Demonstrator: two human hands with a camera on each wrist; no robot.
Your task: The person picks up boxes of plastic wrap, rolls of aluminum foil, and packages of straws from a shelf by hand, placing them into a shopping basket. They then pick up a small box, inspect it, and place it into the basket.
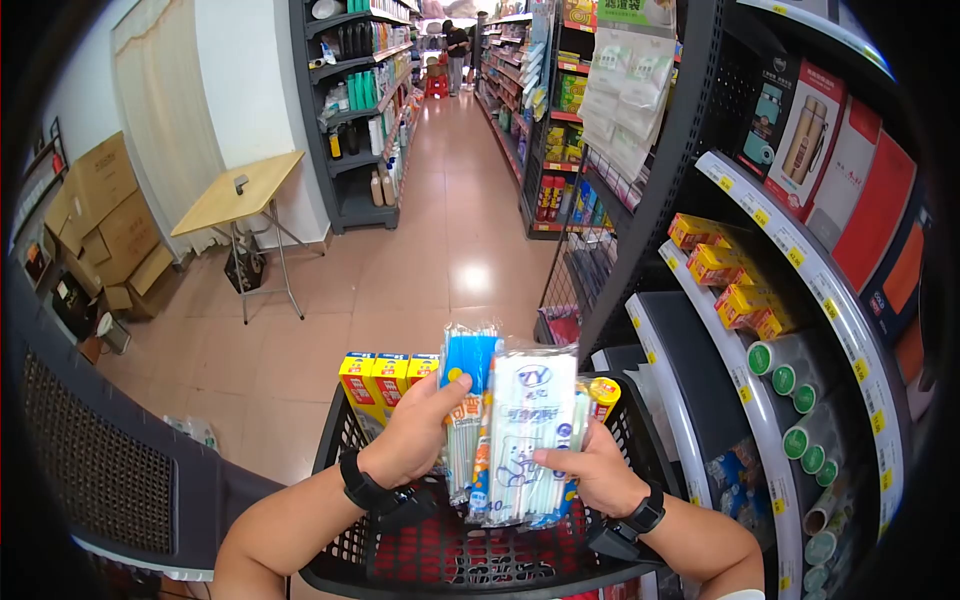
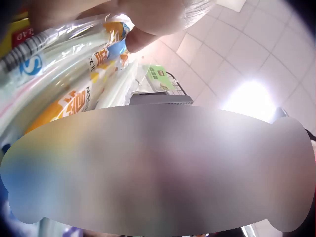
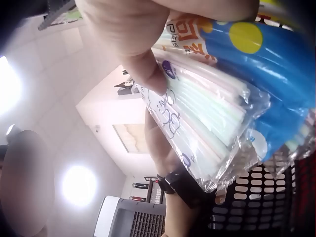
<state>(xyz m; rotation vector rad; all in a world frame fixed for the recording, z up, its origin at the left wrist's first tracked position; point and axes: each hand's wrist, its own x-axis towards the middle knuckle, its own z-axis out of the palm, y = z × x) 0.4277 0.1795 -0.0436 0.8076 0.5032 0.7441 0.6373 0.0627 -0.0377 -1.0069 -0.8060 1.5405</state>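
Note:
In the head view my left hand point(image 1: 412, 435) grips a clear pack of drinking straws with a blue and orange label point(image 1: 470, 365), its thumb across the front. My right hand point(image 1: 603, 478) holds a white-printed pack of straws with a bear drawing point(image 1: 520, 455), thumb over the drawing. Both packs stand upright side by side above a black shopping basket point(image 1: 328, 450). More blue and orange packaging point(image 3: 276, 74) shows behind the bear pack in the right wrist view. Yellow boxes point(image 1: 375, 388) stand in the basket at the left; a yellow-topped container point(image 1: 604, 393) stands at the right.
Shelves on the right hold rolls with green ends point(image 1: 785, 378), small yellow boxes point(image 1: 715, 265) and boxed flasks point(image 1: 800, 135). An aisle floor point(image 1: 450, 215) runs ahead toward a distant person point(image 1: 456, 55). A folding table point(image 1: 245, 190) and cardboard boxes point(image 1: 110, 220) stand at left.

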